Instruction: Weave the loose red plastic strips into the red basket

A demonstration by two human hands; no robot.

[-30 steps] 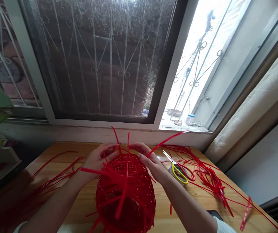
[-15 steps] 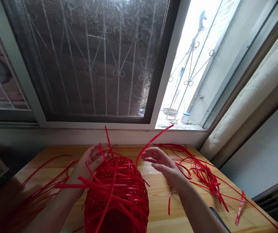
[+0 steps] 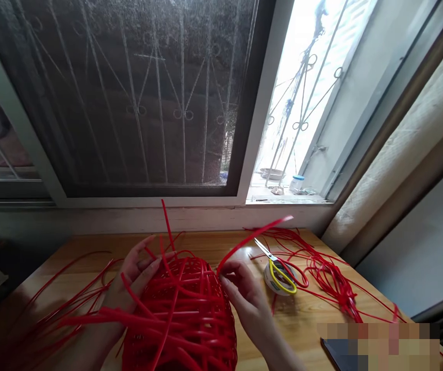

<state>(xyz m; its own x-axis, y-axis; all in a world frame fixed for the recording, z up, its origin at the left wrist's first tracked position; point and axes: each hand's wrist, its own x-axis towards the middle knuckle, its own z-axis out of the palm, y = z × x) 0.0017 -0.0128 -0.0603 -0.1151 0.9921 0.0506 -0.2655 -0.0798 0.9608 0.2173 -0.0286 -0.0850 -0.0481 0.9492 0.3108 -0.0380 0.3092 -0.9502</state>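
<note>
Red woven basket (image 3: 209, 314), low and central in view

Nearest: the basket sits between the two forearms on a wooden table (image 3: 298, 319), its lower part cut off by the picture's edge. Many loose red ends cross over it, several sticking out leftward past the left wrist.

Near right: a dark flat object (image 3: 331, 353), partly lost under a pixelated patch; cannot tell what it is.

Right hand (image 3: 242, 288) at the basket's upper right edge, thumb and forefinger narrowed together on a red strip (image 3: 250, 238). The strip's free end arcs up and to the right.

Left hand (image 3: 140, 270) at the upper left edge, fingers loosely curled, thumb among the standing ends. Cannot tell whether they grip any.

Just beyond the right hand: scissors with yellow and red handles (image 3: 282, 275), blades apart, resting on a round whitish object (image 3: 268, 282). Right of these, a tangled bundle of red strips (image 3: 345, 299). Left side of table: more loose strips (image 3: 89, 280).

Beyond the table: screened window (image 3: 147, 129) with bars behind; blue-lidded jar (image 3: 296, 184) on the sill; pale curtain (image 3: 395, 149) at right.
</note>
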